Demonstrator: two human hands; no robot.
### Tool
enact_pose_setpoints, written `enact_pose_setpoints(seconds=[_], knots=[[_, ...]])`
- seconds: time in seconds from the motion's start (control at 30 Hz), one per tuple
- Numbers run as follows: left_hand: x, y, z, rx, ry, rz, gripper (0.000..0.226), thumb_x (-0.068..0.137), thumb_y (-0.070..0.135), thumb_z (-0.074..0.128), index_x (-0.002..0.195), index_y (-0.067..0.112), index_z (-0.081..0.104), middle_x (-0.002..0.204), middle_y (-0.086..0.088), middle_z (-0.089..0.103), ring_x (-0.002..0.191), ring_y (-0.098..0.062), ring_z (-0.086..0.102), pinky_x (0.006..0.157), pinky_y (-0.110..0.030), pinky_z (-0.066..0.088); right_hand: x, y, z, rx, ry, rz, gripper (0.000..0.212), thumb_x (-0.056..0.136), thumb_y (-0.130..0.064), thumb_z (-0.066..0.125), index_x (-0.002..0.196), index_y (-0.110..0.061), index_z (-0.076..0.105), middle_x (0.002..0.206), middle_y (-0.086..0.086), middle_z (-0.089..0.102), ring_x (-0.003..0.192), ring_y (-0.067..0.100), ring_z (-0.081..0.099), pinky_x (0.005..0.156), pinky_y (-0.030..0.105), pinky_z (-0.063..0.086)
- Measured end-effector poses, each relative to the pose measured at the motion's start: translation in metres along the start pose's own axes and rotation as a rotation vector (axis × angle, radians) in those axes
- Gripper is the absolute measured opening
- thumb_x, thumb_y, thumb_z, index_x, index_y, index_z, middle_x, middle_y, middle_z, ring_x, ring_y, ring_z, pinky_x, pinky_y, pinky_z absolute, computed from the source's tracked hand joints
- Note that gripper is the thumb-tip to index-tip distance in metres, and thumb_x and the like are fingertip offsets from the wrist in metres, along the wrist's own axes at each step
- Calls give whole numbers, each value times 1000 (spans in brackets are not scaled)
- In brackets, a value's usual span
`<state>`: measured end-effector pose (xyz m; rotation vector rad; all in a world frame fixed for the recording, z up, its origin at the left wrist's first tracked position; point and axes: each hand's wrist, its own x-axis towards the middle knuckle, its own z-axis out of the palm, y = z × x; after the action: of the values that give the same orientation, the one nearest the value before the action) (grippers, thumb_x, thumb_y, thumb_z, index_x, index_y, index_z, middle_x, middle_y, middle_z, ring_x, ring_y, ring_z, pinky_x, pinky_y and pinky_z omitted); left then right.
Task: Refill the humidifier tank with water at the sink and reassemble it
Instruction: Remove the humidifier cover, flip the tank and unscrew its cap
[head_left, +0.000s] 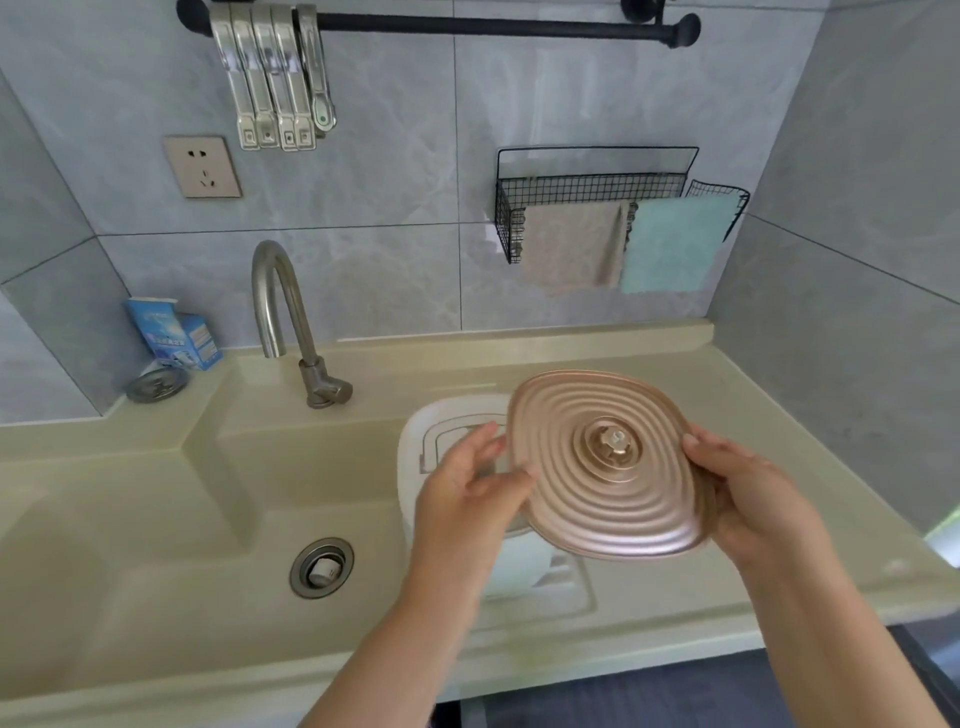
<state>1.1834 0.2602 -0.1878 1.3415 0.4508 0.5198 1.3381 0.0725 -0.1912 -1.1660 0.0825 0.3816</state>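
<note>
Item: humidifier lid (605, 467), rose-gold, ribbed in concentric rings, small nozzle knob at centre. The person is holding it tilted above the bench (779, 415), just right of the sink basin (156, 545).

Grip: the left hand (467, 483) is closing on the lid's left rim, fingers behind and thumb over the front edge; the right hand (748, 488) is clasping the right rim the same way. Both hands are gripping the lid and nothing else.

Item: humidifier tank (447, 441), white, standing on the bench directly behind and below the lid, top opening uncovered, partly hidden by the left hand. Water level: cannot be told.

Item: tap (280, 306), arched, left of the tank, not running.

Handling note, as a judgement: the lid is probably coming off or going back on. It is best kept level, both rims held evenly, and its oval lined up with the tank's outline before lowering, so the knob stays central and nothing catches.
</note>
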Motion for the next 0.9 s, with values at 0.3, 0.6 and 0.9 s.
enact_pose_setpoints(seconds=[0.3, 0.6, 0.9], knots=[[-11, -44, 79, 250, -72, 74, 60, 84, 0, 68, 95, 57, 52, 76, 45, 64, 73, 7, 68, 69, -7, 51, 19, -1, -71, -67, 229, -13, 31, 99, 0, 49, 127, 12, 57, 116, 30, 64, 98, 37, 66, 93, 45, 52], [-1, -119, 112, 447, -35, 4, 45, 83, 1, 68, 104, 41, 64, 87, 2, 64, 84, -19, 65, 83, -26, 53, 50, 37, -116, -303, 391, 107, 36, 92, 10, 46, 122, 1, 66, 99, 14, 71, 85, 25, 64, 68, 33, 47], [23, -156, 116, 648, -115, -212, 29, 83, -1, 61, 108, 9, 68, 107, -13, 70, 107, -27, 62, 93, -39, 52, 73, 79, -125, -616, 430, 114, 26, 79, 15, 54, 70, -2, 71, 99, 37, 68, 100, 52, 62, 93, 59, 50]])
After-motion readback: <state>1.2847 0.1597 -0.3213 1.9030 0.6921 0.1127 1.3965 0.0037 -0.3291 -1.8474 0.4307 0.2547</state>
